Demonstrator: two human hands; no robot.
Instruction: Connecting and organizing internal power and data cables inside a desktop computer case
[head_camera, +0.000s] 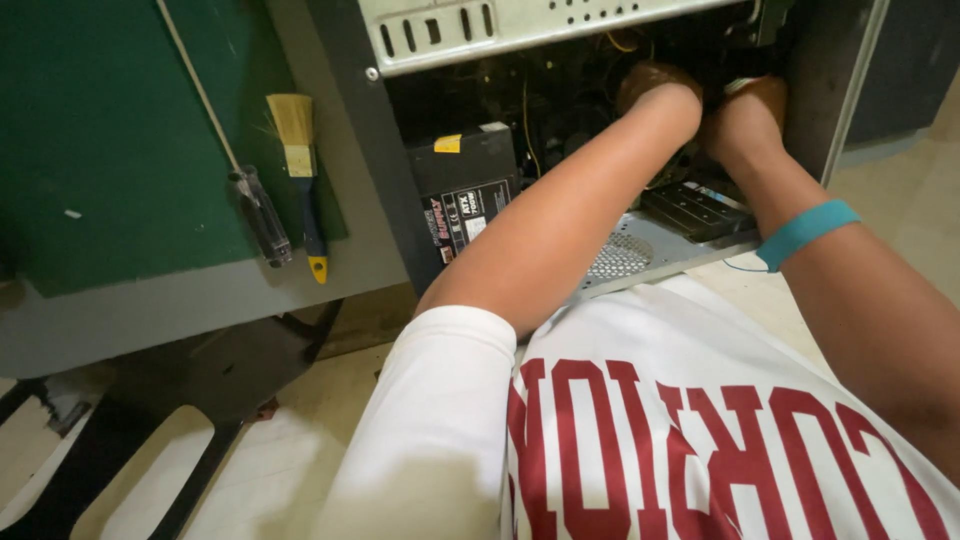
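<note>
Deep inside the open computer case (640, 250), both my hands were buried among the parts: my left hand (655, 85) and my right hand (750, 110) sat close together near the back wall of the case, knuckles toward me, fingers hidden in the dark, so I could not tell how far either was open or what, if anything, it gripped. A black power supply (465, 195) sat at the case's left edge, and a flat black component (695, 210) lay on the perforated floor near the front edge, below my wrists. As I judged it, the side cover was already off and the inside work was under way, not finished. On the green mat (110, 140) beside the case, a screwdriver (258, 215) and a small brush (300, 170) lay untouched.
</note>
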